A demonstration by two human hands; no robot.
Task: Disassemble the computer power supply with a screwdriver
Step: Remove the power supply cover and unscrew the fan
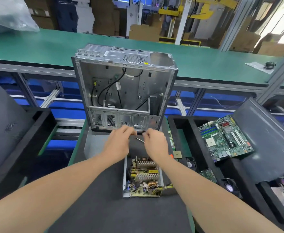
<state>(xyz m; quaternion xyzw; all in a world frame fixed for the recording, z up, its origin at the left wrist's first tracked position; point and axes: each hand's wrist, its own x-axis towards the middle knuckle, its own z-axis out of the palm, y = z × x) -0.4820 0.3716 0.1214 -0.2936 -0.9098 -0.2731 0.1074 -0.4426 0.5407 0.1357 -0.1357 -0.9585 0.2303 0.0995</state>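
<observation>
Bare forearms run up from the near edge across a dark grey foam mat. Between them lies the open silver metal power supply box. Its lid is off, showing a tan circuit board, finned heat sinks, a copper coil and yellow wires at the near right corner.

At 12 o'clock from that box the two hands meet close together over the mat, just short of the case. The left hand has its fingers curled under, and I cannot tell what they hold, if anything. The right hand has its fingers bunched in a pinch on a thin silver-shafted screwdriver, whose shaft points toward the left hand's fingertips.

Farther out at 12 o'clock stands an upright silver metal computer case, its open side facing the camera and black cables looped inside. At 2 o'clock from the power supply, a green motherboard rests tilted on a black foam tray. A small square gold-rimmed processor chip lies just right of the right wrist. Beyond the case runs a long green conveyor belt.
</observation>
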